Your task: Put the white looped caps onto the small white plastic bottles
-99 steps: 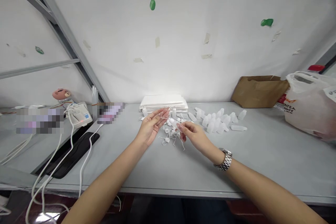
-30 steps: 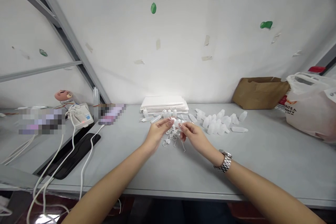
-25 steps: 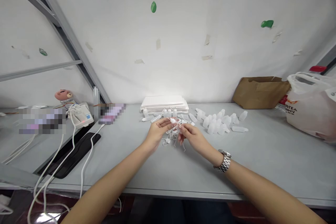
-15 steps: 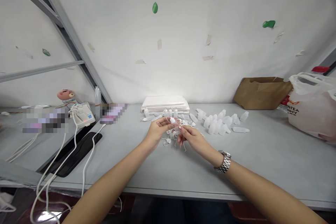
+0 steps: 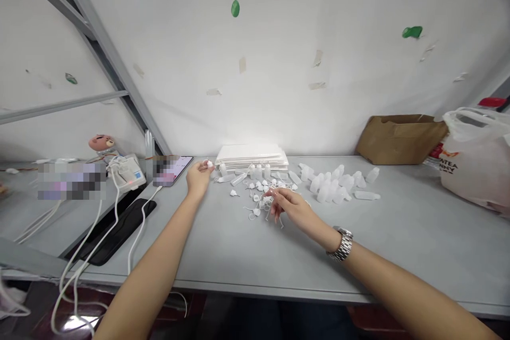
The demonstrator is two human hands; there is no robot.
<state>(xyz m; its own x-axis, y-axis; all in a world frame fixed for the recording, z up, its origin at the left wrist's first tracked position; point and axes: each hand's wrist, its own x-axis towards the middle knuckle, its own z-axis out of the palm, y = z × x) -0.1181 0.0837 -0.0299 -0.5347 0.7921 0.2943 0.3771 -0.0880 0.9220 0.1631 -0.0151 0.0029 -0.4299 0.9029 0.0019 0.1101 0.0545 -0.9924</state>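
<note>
My left hand (image 5: 200, 176) is left of the white stack, its fingertips closed on a small white cap (image 5: 209, 164). Whether a bottle hangs under that cap is hidden by the fingers. My right hand (image 5: 290, 203) hovers at the right side of a loose pile of white caps with thin loops (image 5: 256, 212); its thumb and curled fingers are apart, with nothing plainly held. One separate cap (image 5: 234, 193) lies between the hands. Several small translucent bottles (image 5: 259, 171) stand or lie before the stack, and a cluster of uncapped-looking bottles (image 5: 330, 188) is to the right.
A stack of white sheets or boards (image 5: 251, 155) rests against the wall. To the right are a brown cardboard box (image 5: 400, 141) and a white plastic bag (image 5: 474, 164). A phone (image 5: 173, 171), white cables (image 5: 141, 223) and a black pad (image 5: 119, 231) lie on the left.
My left hand has moved away from my right hand, left and slightly back, carrying the white-capped piece both had held. My right hand stays almost in place.
</note>
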